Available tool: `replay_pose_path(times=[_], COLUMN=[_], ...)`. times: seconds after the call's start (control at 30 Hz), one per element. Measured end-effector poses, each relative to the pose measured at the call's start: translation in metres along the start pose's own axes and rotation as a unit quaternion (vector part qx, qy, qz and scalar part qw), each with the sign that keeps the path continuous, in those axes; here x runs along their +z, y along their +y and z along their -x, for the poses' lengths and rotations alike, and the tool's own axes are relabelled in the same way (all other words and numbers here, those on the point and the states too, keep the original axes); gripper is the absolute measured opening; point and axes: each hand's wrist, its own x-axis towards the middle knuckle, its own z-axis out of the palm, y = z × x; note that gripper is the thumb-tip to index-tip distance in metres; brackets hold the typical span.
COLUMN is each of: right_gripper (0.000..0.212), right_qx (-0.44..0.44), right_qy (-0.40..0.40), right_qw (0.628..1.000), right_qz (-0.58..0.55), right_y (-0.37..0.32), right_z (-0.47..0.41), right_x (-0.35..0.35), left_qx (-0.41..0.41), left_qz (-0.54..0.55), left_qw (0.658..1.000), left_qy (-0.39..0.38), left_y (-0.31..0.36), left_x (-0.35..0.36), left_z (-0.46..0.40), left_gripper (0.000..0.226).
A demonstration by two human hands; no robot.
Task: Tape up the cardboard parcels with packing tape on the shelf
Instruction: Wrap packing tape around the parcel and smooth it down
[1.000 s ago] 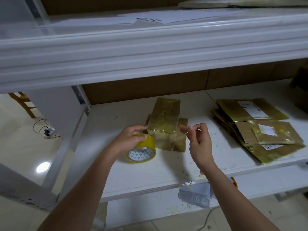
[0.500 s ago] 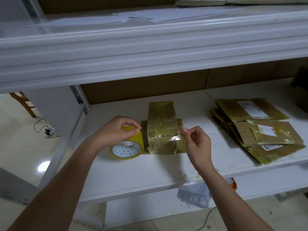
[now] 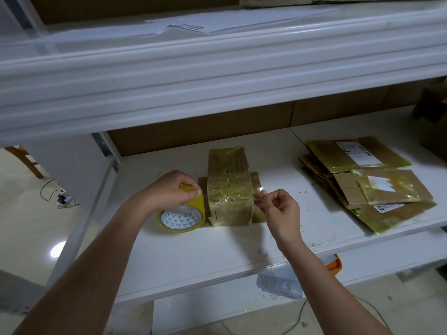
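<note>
- The left hand (image 3: 173, 189) was seen curled over the top of the yellow tape roll (image 3: 181, 215), which it gripped with fingers and thumb.
- The roll stood tilted on the white shelf (image 3: 193, 257), just left of the upright parcel (image 3: 229, 187) and almost touching it.
- The right hand (image 3: 280, 210) was held just right of the parcel, its fingertips (image 3: 260, 198) pinching the free end of a tape strip (image 3: 258, 189).
- The strip was stretched from those fingertips onto the right face of the parcel.
- The parcel, a cardboard block wrapped in glossy yellowish tape, was set on end on a flat taped piece (image 3: 257, 182) that showed at both sides of it.
- Well to the right of the parcel, a stack of flat taped parcels (image 3: 367, 182) with white labels was laid on the same shelf.
- Above the parcel, the front edge of the upper shelf (image 3: 217, 76) was seen, with white papers (image 3: 217, 20) lying on it.
- Below the parcel's shelf, a clear plastic item (image 3: 280, 282) and an orange-edged object (image 3: 336, 264) were partly visible.
- To the far left of the parcel, a cable and plug (image 3: 60, 197) were seen on the pale floor.
</note>
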Motion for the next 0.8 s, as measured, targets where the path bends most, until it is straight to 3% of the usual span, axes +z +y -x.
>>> replay_pose_path(times=[0.27, 0.6, 0.67, 0.73, 0.8], right_gripper=[0.024, 0.037, 0.039, 0.029, 0.043], right_qx=[0.104, 0.21, 0.161, 0.05, -0.034], right_qy=[-0.013, -0.121, -0.082, -0.05, -0.11], right_qw=[0.994, 0.97, 0.983, 0.995, 0.989], right_qz=[0.006, -0.02, 0.034, 0.063, 0.098], right_y=[0.013, 0.018, 0.014, 0.006, 0.001], right_z=[-0.014, -0.026, -0.021, -0.009, 0.001], right_x=[0.002, -0.005, -0.01, -0.012, -0.01], left_qx=[-0.005, -0.019, -0.019, -0.019, -0.022], left_qz=[0.032, 0.078, 0.078, 0.076, 0.078], left_qw=[0.998, 0.996, 0.996, 0.996, 0.996], left_qy=[-0.049, -0.035, -0.033, -0.03, -0.027], left_y=[-0.011, -0.02, -0.02, -0.019, -0.02], left_x=[0.018, 0.034, 0.034, 0.034, 0.034], left_z=[-0.008, -0.013, -0.012, -0.012, -0.012], left_gripper=[0.01, 0.014, 0.014, 0.014, 0.014])
